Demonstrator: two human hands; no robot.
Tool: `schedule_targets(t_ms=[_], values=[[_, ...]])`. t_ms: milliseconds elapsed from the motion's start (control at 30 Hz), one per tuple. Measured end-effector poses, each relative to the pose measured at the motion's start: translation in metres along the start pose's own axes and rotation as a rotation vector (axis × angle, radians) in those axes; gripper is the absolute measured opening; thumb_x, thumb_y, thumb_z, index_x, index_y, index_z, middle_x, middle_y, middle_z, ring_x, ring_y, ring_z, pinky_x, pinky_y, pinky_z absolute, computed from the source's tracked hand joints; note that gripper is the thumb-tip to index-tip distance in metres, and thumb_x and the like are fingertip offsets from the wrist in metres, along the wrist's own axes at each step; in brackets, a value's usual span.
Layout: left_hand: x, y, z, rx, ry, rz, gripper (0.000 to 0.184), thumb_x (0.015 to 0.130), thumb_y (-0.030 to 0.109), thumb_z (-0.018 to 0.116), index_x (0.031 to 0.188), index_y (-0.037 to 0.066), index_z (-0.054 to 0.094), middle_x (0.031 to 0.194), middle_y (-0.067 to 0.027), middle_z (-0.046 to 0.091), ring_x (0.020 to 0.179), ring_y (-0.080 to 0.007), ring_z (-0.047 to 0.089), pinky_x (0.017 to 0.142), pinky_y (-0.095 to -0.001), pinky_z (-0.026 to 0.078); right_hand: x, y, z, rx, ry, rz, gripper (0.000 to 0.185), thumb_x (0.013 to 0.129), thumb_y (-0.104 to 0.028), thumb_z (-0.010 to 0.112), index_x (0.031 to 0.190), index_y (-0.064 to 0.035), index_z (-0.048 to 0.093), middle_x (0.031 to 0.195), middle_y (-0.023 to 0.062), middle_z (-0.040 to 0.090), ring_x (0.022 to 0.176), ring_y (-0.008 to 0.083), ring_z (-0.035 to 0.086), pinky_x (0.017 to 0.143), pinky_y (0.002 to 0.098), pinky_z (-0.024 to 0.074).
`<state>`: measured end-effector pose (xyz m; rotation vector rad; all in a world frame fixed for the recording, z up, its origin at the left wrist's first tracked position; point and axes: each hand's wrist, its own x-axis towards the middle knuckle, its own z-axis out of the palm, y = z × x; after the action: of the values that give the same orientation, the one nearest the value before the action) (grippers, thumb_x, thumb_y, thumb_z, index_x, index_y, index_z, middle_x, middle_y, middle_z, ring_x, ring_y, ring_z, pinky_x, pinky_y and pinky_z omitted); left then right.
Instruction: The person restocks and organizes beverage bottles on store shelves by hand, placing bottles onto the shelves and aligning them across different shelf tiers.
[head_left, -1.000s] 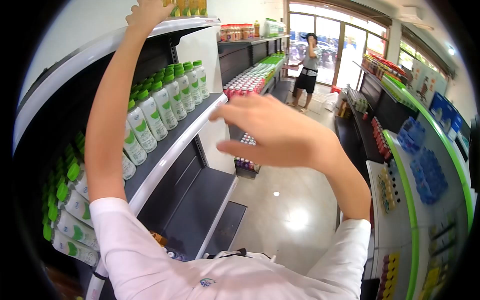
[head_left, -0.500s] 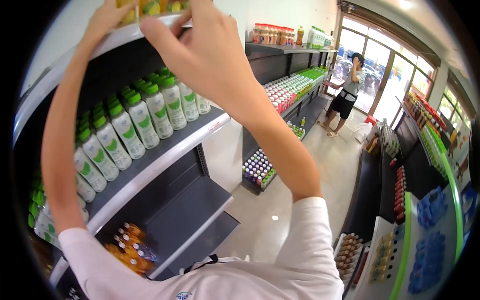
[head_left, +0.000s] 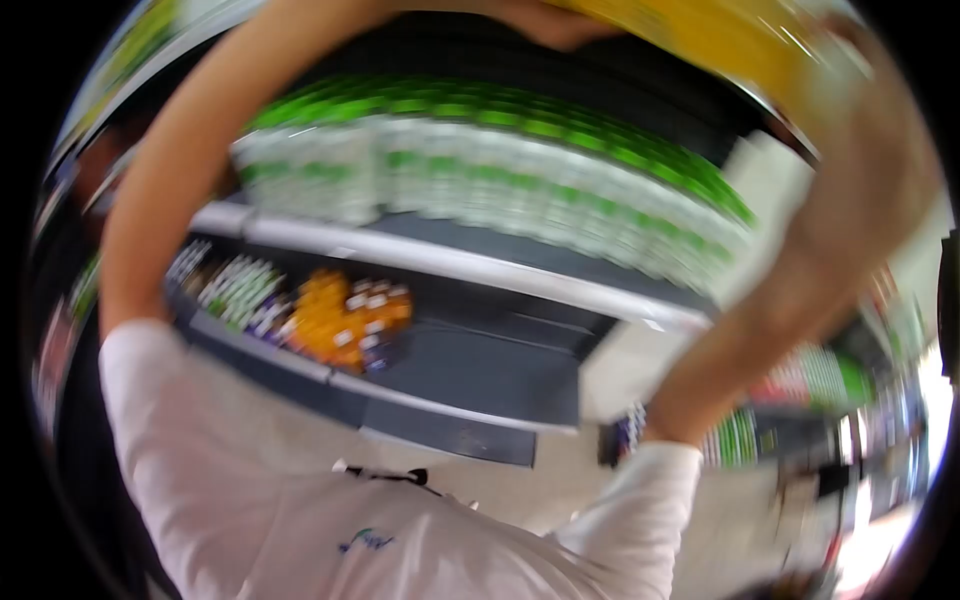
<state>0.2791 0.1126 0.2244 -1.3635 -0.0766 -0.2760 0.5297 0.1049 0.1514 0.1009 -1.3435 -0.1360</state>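
The left hand [head_left: 555, 22] is cut off by the top edge and the right hand [head_left: 865, 85] is smeared by blur; how far either is open, or how firmly it grips, I cannot tell. The yellow item [head_left: 700, 38], also cropped and blurred, lies between them, above the green-capped bottles [head_left: 480, 165].

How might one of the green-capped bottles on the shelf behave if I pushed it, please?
The front bottles look taller than wide, so a high push could probably tip one. Standing close together, they would likely bump their neighbours before falling far. One pushed toward the shelf's front edge might drop off, since I see no raised lip there.
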Motion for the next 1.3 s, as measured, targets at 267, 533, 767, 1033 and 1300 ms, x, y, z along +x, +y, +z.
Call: schedule_targets(t_ms=[267, 533, 767, 1033, 1300], values=[[-0.112, -0.069, -0.174, 0.157, -0.133, -0.006, 0.080, 0.067, 0.038, 0.083, 0.135, 0.009, 0.051, 0.097, -0.0036, 0.063, 0.075, -0.0217, 0.063, 0.054, -0.0334, 0.056, -0.037, -0.109, 0.136, 0.663, -0.220, 0.134, 0.056, 0.094, -0.040, 0.071, 0.112, 0.0099, 0.053, 0.090, 0.0207, 0.061, 0.079, 0.0276, 0.068, 0.062, 0.0328, 0.0577], [-0.217, -0.053, -0.497, 0.475, -1.052, -0.289, 0.080, 0.070, 0.033, 0.084, 0.141, 0.012, 0.055, 0.110, -0.0054, 0.066, 0.087, -0.0205, 0.067, 0.064, -0.0320, 0.059, -0.089, -0.248, 0.397, 0.666, -0.268, 0.257, 0.040, 0.084, -0.038, 0.084, 0.092, -0.0016, 0.068, 0.071, 0.0031, 0.067, 0.064, 0.0109, 0.067, 0.058, 0.0243, 0.0502], [-0.316, -0.022, -0.653, 0.444, -1.347, -0.748, 0.076, 0.075, 0.032, 0.082, 0.142, 0.008, 0.055, 0.108, -0.0049, 0.068, 0.084, -0.0190, 0.065, 0.066, -0.0320, 0.057, -0.147, -0.377, 0.578, 1.165, -0.554, 0.196, 0.044, 0.082, -0.041, 0.081, 0.085, -0.0028, 0.059, 0.065, 0.0174, 0.066, 0.065, 0.0322, 0.073, 0.060, 0.0377, 0.0566], [-0.485, -0.025, -0.661, 0.427, -1.205, -1.072, 0.068, 0.083, 0.034, 0.082, 0.140, 0.010, 0.053, 0.110, -0.0078, 0.069, 0.092, -0.0259, 0.070, 0.069, -0.0376, 0.059, -0.184, -0.408, 0.698, 1.028, -0.544, 0.267, 0.044, 0.085, -0.041, 0.074, 0.089, 0.0009, 0.059, 0.072, 0.0227, 0.069, 0.072, 0.0392, 0.072, 0.066, 0.0453, 0.0573], [-0.645, -0.088, -0.590, 0.203, -1.106, -0.893, 0.071, 0.077, 0.019, 0.080, 0.143, 0.016, 0.053, 0.135, -0.0057, 0.063, 0.113, -0.0290, 0.066, 0.090, -0.0388, 0.058, -0.230, -0.362, 0.783, 0.791, -0.580, 0.639, 0.040, 0.086, -0.029, 0.077, 0.101, 0.0007, 0.054, 0.081, 0.0257, 0.070, 0.081, 0.0420, 0.072, 0.073, 0.0464, 0.0565]])
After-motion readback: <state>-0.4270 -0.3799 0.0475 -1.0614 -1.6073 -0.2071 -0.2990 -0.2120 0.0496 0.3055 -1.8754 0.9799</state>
